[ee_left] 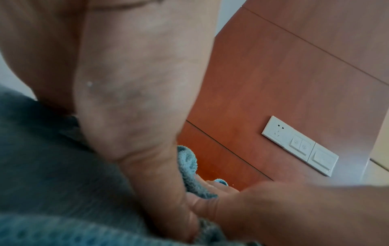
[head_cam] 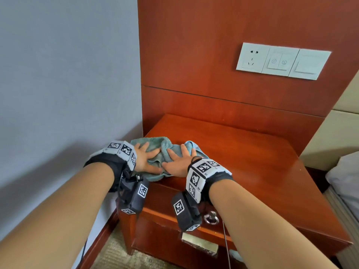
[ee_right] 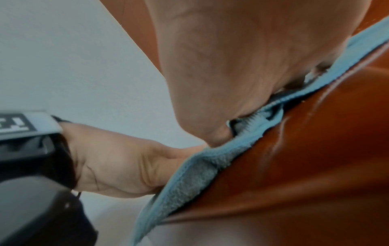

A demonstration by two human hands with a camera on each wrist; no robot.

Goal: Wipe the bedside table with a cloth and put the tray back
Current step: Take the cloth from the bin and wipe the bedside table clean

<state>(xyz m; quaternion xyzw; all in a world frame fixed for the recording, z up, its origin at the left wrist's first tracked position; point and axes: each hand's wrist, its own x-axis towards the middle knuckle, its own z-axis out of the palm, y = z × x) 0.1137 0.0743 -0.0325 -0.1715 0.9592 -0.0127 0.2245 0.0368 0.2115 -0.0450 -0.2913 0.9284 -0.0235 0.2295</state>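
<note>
Cloth: crumpled teal terry cloth [head_cam: 161,152], bunched at the front left corner of the table top; one edge hanging slightly over the front edge.
Table: glossy reddish-brown wooden bedside table [head_cam: 242,152], set in the corner against a matching wood panel; top surface reflective, bare to the right of the cloth.
Left hand [head_cam: 144,158]: laid palm down on the left part of the cloth, fingers straight and spread, pressing flat; nothing gripped.
Right hand [head_cam: 177,162]: laid palm down on the right part of the cloth, fingers extended and spread, pressing flat; nothing gripped.
Hand spacing: just beside each other, thumbs touching or nearly so over the middle of the cloth.
Left wrist view: close and blurred; palm [ee_left: 130,83] over the cloth [ee_left: 187,163], thumb meeting the other hand's fingers.
Right wrist view: heel of the palm [ee_right: 242,66] bearing on the cloth edge [ee_right: 189,179], which overlaps the table's front edge [ee_right: 294,166].
Tray: not visible in any view.
Wall plate: white socket-and-switch panel [head_cam: 282,61] on the wood panel above the table.
Drawer: front below the table top, with a metal ring pull [head_cam: 211,218].
Wrist gear: bands with black-and-white markers [head_cam: 202,171] and black camera units on both wrists.
Surroundings: grey wall [head_cam: 68,74] to the left; white bedding [head_cam: 343,175] at the right edge.
</note>
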